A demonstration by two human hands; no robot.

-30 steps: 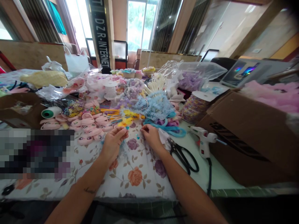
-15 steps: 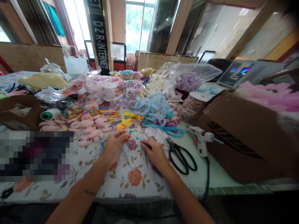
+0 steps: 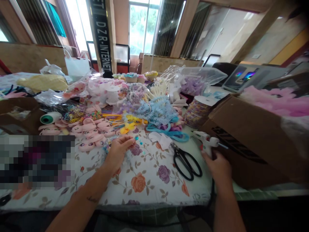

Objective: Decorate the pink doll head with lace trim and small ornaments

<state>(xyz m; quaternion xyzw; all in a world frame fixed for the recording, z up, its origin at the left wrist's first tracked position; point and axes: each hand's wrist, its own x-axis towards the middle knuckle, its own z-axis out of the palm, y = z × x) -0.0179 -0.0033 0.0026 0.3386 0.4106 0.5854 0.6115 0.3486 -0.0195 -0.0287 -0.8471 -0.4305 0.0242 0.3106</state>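
My left hand (image 3: 120,146) is closed in a pinch above the flowered cloth, with a small teal gem (image 3: 136,138) at its fingertips. A few more tiny teal pieces (image 3: 141,142) lie just beyond it. Under and beside this hand is a bit of pale bluish frilly trim (image 3: 107,145). On the right, my right hand (image 3: 218,166) closes around the handle of a white glue gun (image 3: 204,138), whose nozzle points left. Its black cord hangs over the table's front edge. Black-handled scissors (image 3: 187,162) lie between my hands, their blades by a white cloth scrap (image 3: 161,139).
Pink clogs with printed eyes (image 3: 90,130) sit left of centre. Behind them are blue frilly yarn (image 3: 156,111), yellow pipe cleaners (image 3: 129,124) and a spool of multicoloured trim (image 3: 199,111). A large cardboard box (image 3: 248,145) stands right of the glue gun.
My right hand has left the spot beside my left hand and moved right, onto the glue gun's handle. My left hand stays almost in place, still pinching.
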